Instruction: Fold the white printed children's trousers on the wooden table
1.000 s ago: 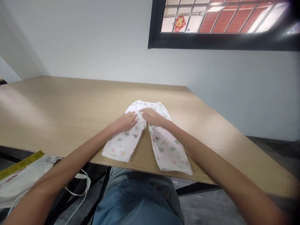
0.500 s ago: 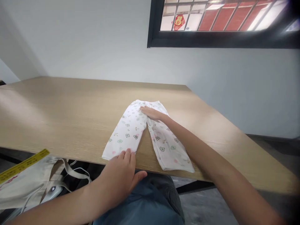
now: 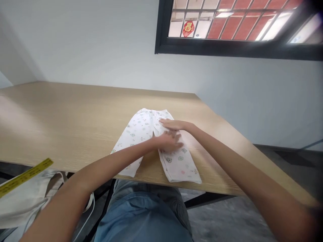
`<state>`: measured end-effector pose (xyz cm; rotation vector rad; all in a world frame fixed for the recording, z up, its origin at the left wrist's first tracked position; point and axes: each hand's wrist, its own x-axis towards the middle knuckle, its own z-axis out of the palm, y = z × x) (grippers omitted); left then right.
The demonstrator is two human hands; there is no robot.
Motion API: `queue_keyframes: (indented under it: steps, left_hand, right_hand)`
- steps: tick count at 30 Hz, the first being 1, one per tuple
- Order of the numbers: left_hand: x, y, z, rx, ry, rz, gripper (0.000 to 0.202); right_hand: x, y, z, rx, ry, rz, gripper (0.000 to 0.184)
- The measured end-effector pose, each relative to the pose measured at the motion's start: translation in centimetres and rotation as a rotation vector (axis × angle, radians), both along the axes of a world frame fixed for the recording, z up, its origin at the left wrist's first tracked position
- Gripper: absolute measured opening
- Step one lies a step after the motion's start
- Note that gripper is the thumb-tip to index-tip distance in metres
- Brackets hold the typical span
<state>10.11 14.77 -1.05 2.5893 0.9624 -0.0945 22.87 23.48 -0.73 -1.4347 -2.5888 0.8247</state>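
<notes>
A small pair of white pants (image 3: 137,129) with a printed pattern of little animal faces lies spread on the wooden table, waistband away from me and legs toward me. My right hand (image 3: 174,124) rests flat on the upper part of the right leg, fingers stretched out. Just below it, my left hand (image 3: 169,142) is over the same leg, blurred by motion, with its fingers apart. My left forearm crosses above the left leg and covers part of it. Neither hand holds anything.
The wooden table (image 3: 75,127) reaches back to a grey wall under a dark-framed window (image 3: 227,48). Below the table's front edge at left are a cream cloth bag (image 3: 22,201), a yellow printed strip (image 3: 27,176) and a white cable (image 3: 87,215).
My left hand has left the hem of the left leg and crossed to the right leg. My right hand has shifted from the crotch area onto the right leg's upper part.
</notes>
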Motion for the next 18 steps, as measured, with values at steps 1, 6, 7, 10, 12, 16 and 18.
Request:
queue_keyframes:
  steps: [1,6,7,10,12,16,18]
  left_hand:
    - [-0.3,-1.8,-0.3,0.003,-0.008,-0.053,0.061]
    - [-2.4,-11.9,-1.8,0.081,-0.199,-0.148,0.059]
    - [-2.6,-13.3,-2.1,0.115,-0.245,-0.113,0.059]
    - [-2.1,-15.0,-3.1,0.225,-0.342,-0.011,0.054]
    - [-1.2,-14.7,-3.4,0.309,-0.376,0.030,0.046]
    - [0.5,-13.5,-3.4,0.525,-0.339,0.028,0.032]
    - [1.0,-13.2,-3.5,0.584,-0.325,-0.009,0.021]
  right_hand:
    - [0.1,0.4,-0.7,0.043,0.003,0.015,0.039]
    - [-0.2,2.0,-2.6,0.215,0.149,-0.089,0.043]
    - [-0.3,2.3,-2.8,0.222,0.210,-0.143,0.040]
    - [-0.3,3.0,-3.3,0.230,0.403,-0.290,0.032]
    - [0.1,3.3,-3.6,0.240,0.472,-0.379,0.034]
    - [1.2,3.5,-3.5,0.226,0.568,-0.518,0.038]
    - [1.8,3.4,-2.9,0.152,0.597,-0.527,0.035]
